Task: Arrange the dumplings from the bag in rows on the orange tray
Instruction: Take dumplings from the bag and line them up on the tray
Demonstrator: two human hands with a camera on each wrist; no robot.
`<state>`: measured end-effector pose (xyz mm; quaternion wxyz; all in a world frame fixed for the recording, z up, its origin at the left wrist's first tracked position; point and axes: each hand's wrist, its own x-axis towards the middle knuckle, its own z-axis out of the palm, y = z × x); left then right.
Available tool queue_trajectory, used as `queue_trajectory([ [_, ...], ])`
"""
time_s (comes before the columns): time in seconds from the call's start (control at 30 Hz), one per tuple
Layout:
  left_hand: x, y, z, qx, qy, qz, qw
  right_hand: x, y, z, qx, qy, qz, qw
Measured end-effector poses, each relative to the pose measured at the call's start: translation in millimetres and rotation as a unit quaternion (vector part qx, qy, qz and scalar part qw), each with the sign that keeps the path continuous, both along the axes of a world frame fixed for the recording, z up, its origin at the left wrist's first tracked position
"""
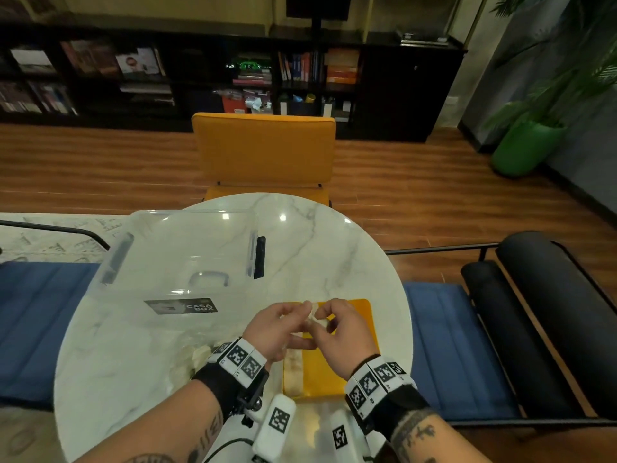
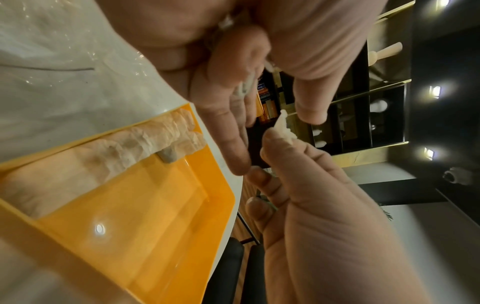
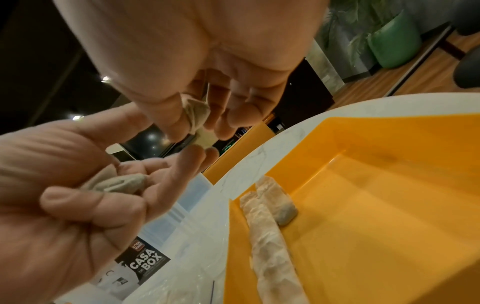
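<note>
Above the orange tray (image 1: pixel 340 379), our left hand (image 1: pixel 272 332) and right hand (image 1: pixel 340 335) each pinch a small dumpling (image 3: pixel 196 115), seemingly soft, light, tearable, best held by its body.

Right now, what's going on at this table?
A person is laying pale dumplings on a rectangular orange plastic tray on a round white marble table. One row of dumplings already runs along the tray's left edge. Above the tray, the left hand holds one dumpling and the right hand pinches another. A clear plastic storage box sits to the left.
</note>
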<state>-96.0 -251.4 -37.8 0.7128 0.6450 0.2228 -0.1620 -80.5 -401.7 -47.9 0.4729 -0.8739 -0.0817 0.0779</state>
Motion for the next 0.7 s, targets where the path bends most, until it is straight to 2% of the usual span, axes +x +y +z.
queue_trajectory([
  [0.1, 1, 0, 0, 0.022, -0.012, -0.008, 1.000, 0, 1, -2, -0.009, 0.006, 0.014, 1.000],
  [0.23, 9, 6, -9, 0.113, -0.055, -0.019, 0.992, -2, -2, -5, 0.013, 0.044, 0.016, 0.999],
  [0.37, 8, 9, -19, 0.126, -0.086, -0.058, 0.987, 4, -6, -3, 0.065, 0.091, 0.024, 0.993],
  [0.5, 4, 6, -23, 0.181, -0.124, -0.091, 0.971, 14, -6, -9, 0.025, 0.083, 0.035, 0.996],
  [0.7, 0, 12, -29, 0.179, -0.118, -0.115, 0.970, 27, -9, -12, 0.038, 0.090, 0.027, 0.995],
])
